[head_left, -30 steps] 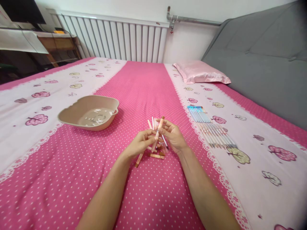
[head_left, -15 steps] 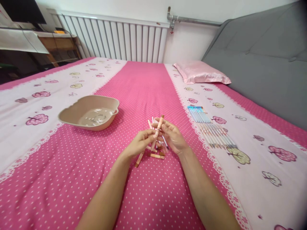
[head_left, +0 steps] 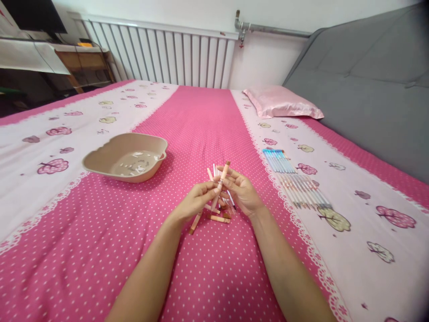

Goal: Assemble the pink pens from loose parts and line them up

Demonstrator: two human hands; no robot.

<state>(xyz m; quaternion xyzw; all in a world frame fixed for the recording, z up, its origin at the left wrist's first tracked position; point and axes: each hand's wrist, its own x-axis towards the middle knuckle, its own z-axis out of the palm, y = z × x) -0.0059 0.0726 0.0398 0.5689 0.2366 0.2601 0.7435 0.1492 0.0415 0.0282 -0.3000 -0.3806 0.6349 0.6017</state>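
Both my hands meet over the pink dotted bedspread (head_left: 208,277). My left hand (head_left: 196,200) pinches the lower part of a peach-coloured pen (head_left: 222,178), fingers closed. My right hand (head_left: 241,191) grips the same pen higher up, fingers curled round it. The pen stands tilted, its top pointing up and to the right. Under my hands lies a small pile of several similar peach pens (head_left: 217,215), partly hidden by my fingers.
A beige tray (head_left: 100,158) with several small white pieces stands to the left. A neat row of several blue and pale pens (head_left: 295,181) lies on the right. Farther back are a pink pillow (head_left: 281,102), a grey headboard (head_left: 368,80) and a white radiator (head_left: 161,53).
My hands and the pen have barely moved; only the view has shifted slightly.
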